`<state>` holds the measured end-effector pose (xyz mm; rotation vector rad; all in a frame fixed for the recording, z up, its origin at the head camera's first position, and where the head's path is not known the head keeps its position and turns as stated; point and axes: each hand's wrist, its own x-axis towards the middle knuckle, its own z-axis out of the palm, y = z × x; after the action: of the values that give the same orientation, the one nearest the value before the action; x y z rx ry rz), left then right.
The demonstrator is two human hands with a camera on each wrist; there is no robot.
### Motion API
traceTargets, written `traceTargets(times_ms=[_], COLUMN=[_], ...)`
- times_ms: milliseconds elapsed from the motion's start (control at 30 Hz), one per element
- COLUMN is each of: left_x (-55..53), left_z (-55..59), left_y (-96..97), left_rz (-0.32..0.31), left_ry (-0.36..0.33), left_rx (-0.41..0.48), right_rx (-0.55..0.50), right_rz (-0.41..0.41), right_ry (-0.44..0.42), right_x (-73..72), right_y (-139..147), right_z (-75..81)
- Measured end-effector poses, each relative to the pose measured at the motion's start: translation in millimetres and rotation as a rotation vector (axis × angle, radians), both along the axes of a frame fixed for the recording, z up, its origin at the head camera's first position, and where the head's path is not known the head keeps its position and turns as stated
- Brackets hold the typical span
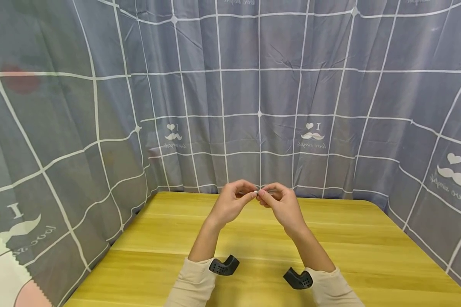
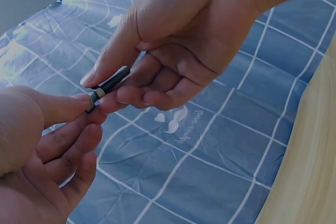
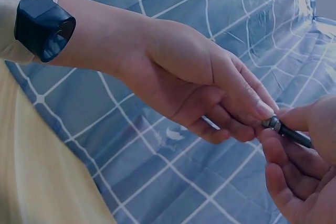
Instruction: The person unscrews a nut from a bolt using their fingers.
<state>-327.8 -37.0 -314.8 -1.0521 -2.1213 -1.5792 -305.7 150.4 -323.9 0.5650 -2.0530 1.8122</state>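
Raised over the far part of the table, both hands meet fingertip to fingertip around a small dark metal bolt. My left hand pinches its head end between thumb and forefinger. A hex nut sits on the thread close to that end. From the other side, my right hand holds the threaded shank between thumb and fingers. In the left wrist view the shank's tip shows past the right thumb. Fingers cover part of the bolt head, and in the head view they hide most of the bolt.
A yellow wood-grain table spreads beneath the forearms. Grey curtains with white grid lines hang behind it and at both sides. Each sleeve cuff carries a black wrist device. A pale zigzag-edged cloth shows at lower left.
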Motion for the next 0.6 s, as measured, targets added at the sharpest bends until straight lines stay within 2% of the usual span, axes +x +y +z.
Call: traceTargets(times_ms=[267,600], left_x=[0.3,-2.0], left_z=[-2.5,-3.2], left_y=[-1.1,-1.2], left_rz=[-0.001,0.011], left_ry=[0.032,0.051], left_rx=[0.004,0.003], right_rx=[0.071,0.186], right_rz=[-0.029,-0.127], right_ry=[0.050,0.079], right_x=[4.5,3.7], right_y=[1.7,1.3], right_z=[0.9,-0.1])
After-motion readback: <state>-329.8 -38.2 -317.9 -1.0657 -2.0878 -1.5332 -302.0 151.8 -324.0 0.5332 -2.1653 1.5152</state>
